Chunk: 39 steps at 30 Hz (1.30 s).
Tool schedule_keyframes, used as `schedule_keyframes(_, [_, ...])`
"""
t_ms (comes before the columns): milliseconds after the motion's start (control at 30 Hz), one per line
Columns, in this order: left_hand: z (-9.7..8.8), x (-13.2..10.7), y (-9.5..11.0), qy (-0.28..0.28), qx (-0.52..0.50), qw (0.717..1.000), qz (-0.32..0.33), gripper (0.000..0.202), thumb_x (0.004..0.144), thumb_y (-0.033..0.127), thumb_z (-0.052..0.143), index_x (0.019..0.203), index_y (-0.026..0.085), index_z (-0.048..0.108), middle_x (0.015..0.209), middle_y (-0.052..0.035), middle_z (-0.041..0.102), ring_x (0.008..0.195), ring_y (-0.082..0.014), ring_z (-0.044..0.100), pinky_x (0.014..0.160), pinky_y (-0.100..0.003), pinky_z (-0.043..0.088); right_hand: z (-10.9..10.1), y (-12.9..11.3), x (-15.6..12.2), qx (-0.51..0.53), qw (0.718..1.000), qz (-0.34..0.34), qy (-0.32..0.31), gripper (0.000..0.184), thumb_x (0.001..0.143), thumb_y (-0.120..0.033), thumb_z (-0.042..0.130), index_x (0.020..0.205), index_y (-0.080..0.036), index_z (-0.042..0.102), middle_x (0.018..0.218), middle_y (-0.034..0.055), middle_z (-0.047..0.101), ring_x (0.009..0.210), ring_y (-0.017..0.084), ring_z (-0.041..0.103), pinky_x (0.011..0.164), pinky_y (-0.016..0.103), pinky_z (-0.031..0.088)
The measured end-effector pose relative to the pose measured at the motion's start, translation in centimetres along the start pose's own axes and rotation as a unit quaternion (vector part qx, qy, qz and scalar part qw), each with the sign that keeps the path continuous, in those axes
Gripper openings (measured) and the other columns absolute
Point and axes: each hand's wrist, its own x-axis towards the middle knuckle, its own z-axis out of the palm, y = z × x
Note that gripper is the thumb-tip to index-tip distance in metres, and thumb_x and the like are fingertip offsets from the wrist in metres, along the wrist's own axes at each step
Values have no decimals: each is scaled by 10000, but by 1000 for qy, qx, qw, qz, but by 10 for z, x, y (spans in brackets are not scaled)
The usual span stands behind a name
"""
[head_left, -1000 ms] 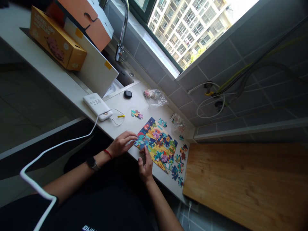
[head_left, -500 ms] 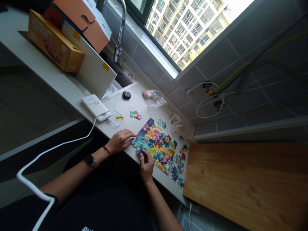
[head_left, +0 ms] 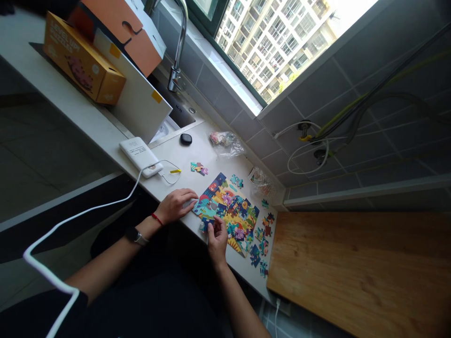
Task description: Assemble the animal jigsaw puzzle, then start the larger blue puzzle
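Observation:
A colourful, partly assembled jigsaw puzzle (head_left: 230, 209) lies on the white counter (head_left: 179, 157). My left hand (head_left: 176, 204), with a red string and a watch on the wrist, rests flat beside the puzzle's left edge, fingertips touching it. My right hand (head_left: 216, 237) is at the puzzle's near edge, fingers pinched on a blue puzzle piece (head_left: 206, 224). Loose pieces (head_left: 261, 246) lie to the right of the puzzle, and a small cluster of joined pieces (head_left: 199, 167) lies behind it.
A white power bank (head_left: 141, 156) with a cable sits left of the puzzle, a black earbud case (head_left: 185, 138) behind it. Plastic bags (head_left: 228, 141) of pieces lie near the tiled wall. Orange boxes (head_left: 84, 58), a faucet (head_left: 178, 42) and a wooden board (head_left: 355, 267) flank the area.
My right hand has moved up onto the puzzle's near edge and pinched a blue piece. My left hand has drawn slightly left along the puzzle's edge.

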Motion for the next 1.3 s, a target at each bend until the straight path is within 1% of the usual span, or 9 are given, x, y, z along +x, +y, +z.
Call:
schedule_keyframes(133, [-4, 2, -2, -2, -22, 1000, -17, 191, 1043, 301, 557, 1020, 204, 720, 1003, -55, 769, 927, -203, 722, 846, -332, 567, -1, 1, 0, -2, 1000, 13, -13, 370, 952, -465, 652, 1192, -184, 672, 1049, 92, 723, 918, 216, 694, 814, 351, 586])
schedule_keyframes(333, [-1, 4, -3, -32, 14, 999, -15, 181, 1027, 300, 574, 996, 209, 728, 962, -48, 773, 883, -217, 704, 824, -362, 535, 0, 4, 2, 35, 999, 27, -12, 369, 912, -471, 714, 1141, -189, 649, 876, 41, 702, 769, 194, 678, 706, 326, 593])
schedule_keyframes(533, [2, 4, 1, -40, 70, 997, 1, 146, 1008, 259, 584, 996, 211, 721, 991, -58, 767, 917, -236, 689, 830, -386, 510, -7, 2, 18, 44, 999, 12, -5, 364, 880, -483, 741, 1054, -165, 715, 929, 88, 750, 802, 209, 716, 730, 344, 615])
schedule_keyframes(667, [4, 3, 4, -45, 109, 993, 3, 173, 1022, 266, 559, 998, 208, 720, 1022, -64, 760, 927, -241, 677, 832, -397, 500, -28, -4, 60, -16, 999, -29, -37, 420, 885, -523, 713, 1099, -166, 775, 1033, 107, 763, 895, 225, 724, 814, 369, 615])
schedule_keyframes(800, [4, 3, 5, -50, 120, 991, -6, 191, 1029, 273, 546, 1003, 212, 725, 1032, -65, 758, 949, -239, 676, 839, -396, 493, -47, -8, 119, -85, 995, -43, -43, 551, 902, -548, 672, 1275, -147, 735, 954, 90, 776, 821, 227, 716, 776, 384, 616])
schedule_keyframes(900, [4, 3, 6, -49, 117, 992, -8, 187, 1024, 273, 550, 1000, 216, 726, 1029, -66, 756, 940, -238, 673, 837, -397, 491, -56, -9, 149, -147, 985, -68, -51, 553, 913, -527, 648, 1316, -153, 712, 1058, 120, 784, 964, 267, 721, 914, 447, 597])
schedule_keyframes(1000, [3, 3, 6, -53, 118, 992, -4, 184, 1023, 276, 552, 1000, 218, 725, 1028, -67, 754, 930, -239, 669, 831, -396, 492, -66, -8, 160, -220, 969, -103, -41, 511, 905, -477, 658, 1311, -171, 710, 1349, 178, 689, 1288, 341, 588, 1139, 561, 442])
schedule_keyframes(1067, [3, 3, 6, -55, 119, 991, -1, 184, 1027, 277, 550, 1001, 215, 721, 1024, -67, 752, 928, -240, 667, 829, -395, 492, -72, -6, 161, -266, 956, -118, -37, 478, 914, -455, 651, 1301, -181, 711, 1451, 191, 612, 1397, 371, 479, 1200, 611, 340])
schedule_keyframes(1300, [2, 3, 8, -48, 127, 991, 5, 182, 1030, 272, 550, 993, 204, 715, 1014, -65, 752, 917, -240, 662, 818, -395, 485, -81, -1, 160, -369, 913, -130, -116, 364, 835, -433, 793, 1150, -252, 774, 1399, 132, 624, 1333, 342, 544, 1128, 512, 446])
